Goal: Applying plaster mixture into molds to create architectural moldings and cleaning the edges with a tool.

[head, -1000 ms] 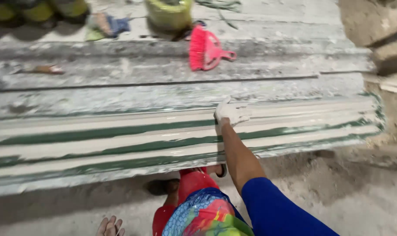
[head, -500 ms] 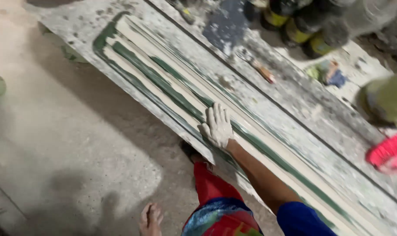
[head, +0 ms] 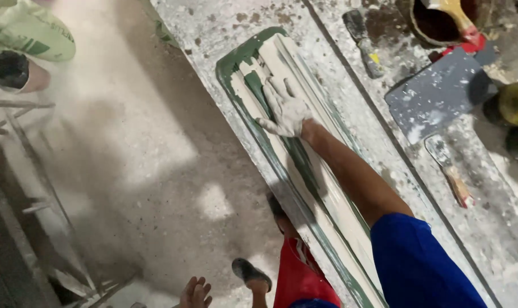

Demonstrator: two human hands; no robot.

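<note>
Currently the long green mould (head: 253, 57) filled with pale plaster lies along the near edge of a plaster-spattered workbench (head: 327, 34), running diagonally from upper centre down toward the lower right. Right hand (head: 286, 110) is flat on the wet plaster near the mould's far end, fingers spread, palm down, coated white; not clamped on anything. Left hand not in view, so can't say what it's doing or how far the two are apart. Blue sleeve (head: 418, 262) covers the upper arm. Further back on the bench: a grey flat trowel (head: 438, 94), well apart from the hand; a narrow scraper with a wooden handle (head: 450, 171) just beside it; another dark-handled tool (head: 361, 43) near the top. A bucket (head: 441, 20) with a yellowish scoop sits at the top right edge. Left of the bench is dusty concrete floor (head: 128, 142), with a green-and-white sack (head: 34, 34) at top left. Bare toes (head: 195, 292) and a sandal (head: 250, 272) at the bottom.
</note>
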